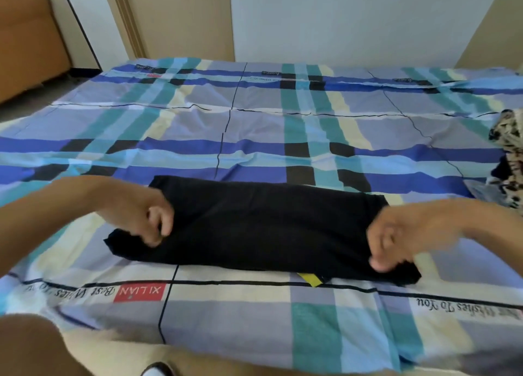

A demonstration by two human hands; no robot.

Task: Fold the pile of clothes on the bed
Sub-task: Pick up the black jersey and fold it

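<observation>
Down low, the left fingers [165, 224] curl and pinch the left end of the garment [268, 228]. The right fingers [382, 262], blurred, seem clamped on its right end. The left hand [154, 220] and right hand [393, 241] are both knuckles-up with wrists bent, forearms reaching in from either side. One black garment, folded into a long band, lies across the near part of the bed [254, 126], with one yellow tag [310, 279] poking out beneath it. One patterned pile [509, 149] sits at the bed's right edge.
</observation>
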